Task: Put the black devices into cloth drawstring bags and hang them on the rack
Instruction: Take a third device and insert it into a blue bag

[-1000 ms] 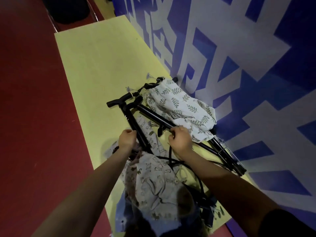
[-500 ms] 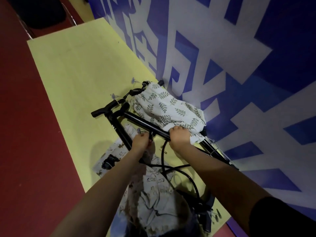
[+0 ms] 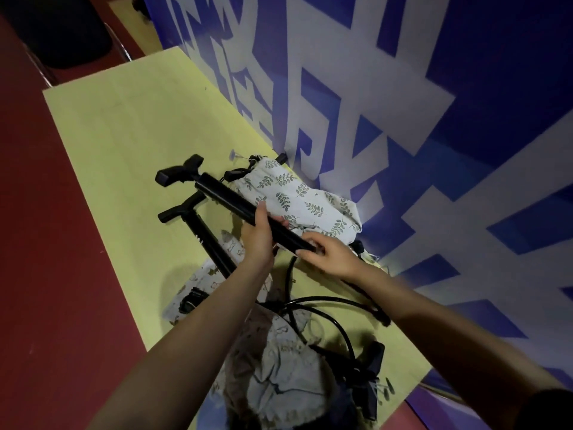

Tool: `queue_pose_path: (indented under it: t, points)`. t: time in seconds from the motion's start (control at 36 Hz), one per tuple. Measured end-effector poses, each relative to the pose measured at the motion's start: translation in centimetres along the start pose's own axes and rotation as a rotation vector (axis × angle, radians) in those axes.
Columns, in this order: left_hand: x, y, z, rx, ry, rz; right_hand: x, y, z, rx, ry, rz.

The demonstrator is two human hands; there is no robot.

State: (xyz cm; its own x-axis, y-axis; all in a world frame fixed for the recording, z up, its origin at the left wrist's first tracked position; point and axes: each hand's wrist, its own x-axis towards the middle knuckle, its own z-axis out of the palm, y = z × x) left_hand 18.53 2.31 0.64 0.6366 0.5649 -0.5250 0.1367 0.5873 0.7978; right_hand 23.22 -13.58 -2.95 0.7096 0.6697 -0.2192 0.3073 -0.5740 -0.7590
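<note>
At the near edge of the yellow table (image 3: 130, 125), a cloth bag with small animal prints (image 3: 279, 377) is lying crumpled beside looping black cables (image 3: 322, 305). Just beyond, the left hand (image 3: 259, 235) is wrapping its fingers around the tube of a black T-handled device (image 3: 229, 198), and the right hand (image 3: 330, 254) is gripping the tube's nearer end. A second black device (image 3: 198, 225) is lying below. Farther back, a leaf-print drawstring bag (image 3: 297, 200) is resting against the blue-and-white wall (image 3: 403, 119).
</note>
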Motion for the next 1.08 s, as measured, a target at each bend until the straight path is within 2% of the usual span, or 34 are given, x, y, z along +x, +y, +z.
queue_pose_path:
  t: [0.08, 0.17, 0.25, 0.36, 0.47, 0.58, 0.69, 0.83, 0.97, 1.08]
  points:
    - [-0.7, 1.0, 0.9, -0.06, 0.032, 0.04, -2.8, 1.2, -0.5, 0.021, 0.036, 0.09]
    - [-0.8, 2.5, 1.1, -0.085, 0.044, 0.058, -6.1, 3.9, -1.1, -0.244, 0.106, 0.112]
    - [-0.9, 4.1, 0.8, -0.085, 0.073, 0.097, -9.0, 6.0, -1.5, -0.373, 0.19, 0.146]
    - [-0.7, 4.5, -0.8, -0.087, 0.122, 0.075, -10.4, 6.7, -1.3, -0.606, 0.106, 0.133]
    - [-1.8, 3.9, -2.5, -0.144, 0.181, 0.021, -11.1, 6.1, -2.0, -0.632, 0.044, 0.155]
    - [-3.3, 3.2, -4.3, -0.15, 0.236, -0.013, -12.1, 5.9, -2.9, -0.595, 0.06, 0.147]
    - [-4.8, 3.5, -5.5, -0.181, 0.246, -0.017, -12.9, 5.8, -3.7, -0.512, 0.215, 0.148]
    - [-6.2, 5.4, -5.7, -0.199, 0.235, -0.002, -14.3, 5.6, -4.9, -0.557, 0.252, 0.283]
    - [-8.3, 6.1, -5.7, -0.219, 0.185, 0.009, -15.1, 5.2, -5.0, -0.217, 0.273, 0.477]
    - [-9.6, 5.5, -6.2, -0.253, 0.162, -0.022, -16.1, 3.3, -4.3, 0.115, 0.476, 0.506]
